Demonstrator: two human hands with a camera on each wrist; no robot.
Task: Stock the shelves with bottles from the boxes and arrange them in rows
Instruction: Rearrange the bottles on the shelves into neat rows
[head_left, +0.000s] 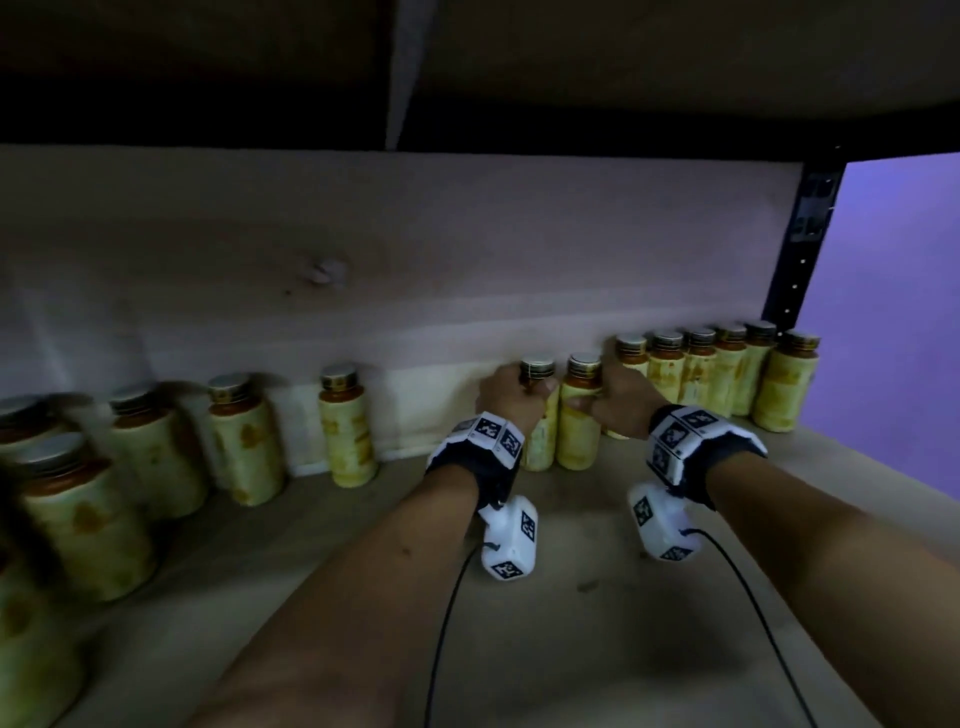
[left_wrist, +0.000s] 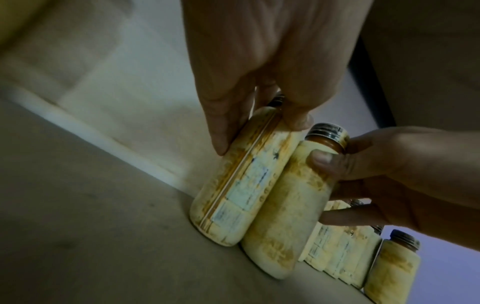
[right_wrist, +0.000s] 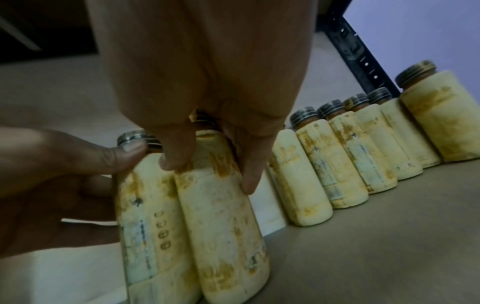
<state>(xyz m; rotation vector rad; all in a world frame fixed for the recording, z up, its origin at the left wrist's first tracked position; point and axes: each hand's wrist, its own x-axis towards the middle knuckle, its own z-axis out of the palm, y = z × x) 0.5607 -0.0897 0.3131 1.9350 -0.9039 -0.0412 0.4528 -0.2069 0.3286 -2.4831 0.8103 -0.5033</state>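
Observation:
Two yellow-labelled bottles with metal caps stand side by side, touching, on the wooden shelf (head_left: 597, 649) near its back panel. My left hand (head_left: 514, 392) grips the left bottle (head_left: 540, 441) around its neck and shoulder. In the left wrist view the left hand (left_wrist: 259, 135) curls its fingers on that left bottle (left_wrist: 233, 185). My right hand (head_left: 608, 400) grips the right bottle (head_left: 576, 436) just below its cap. The right wrist view shows the right hand (right_wrist: 213, 172) wrapped over the right bottle (right_wrist: 223, 222).
A tight row of several matching bottles (head_left: 727, 379) lines the back panel to the right, ending at the black shelf post (head_left: 800, 249). More bottles (head_left: 348, 426) stand spaced along the left. The upper shelf (head_left: 467, 78) hangs low overhead.

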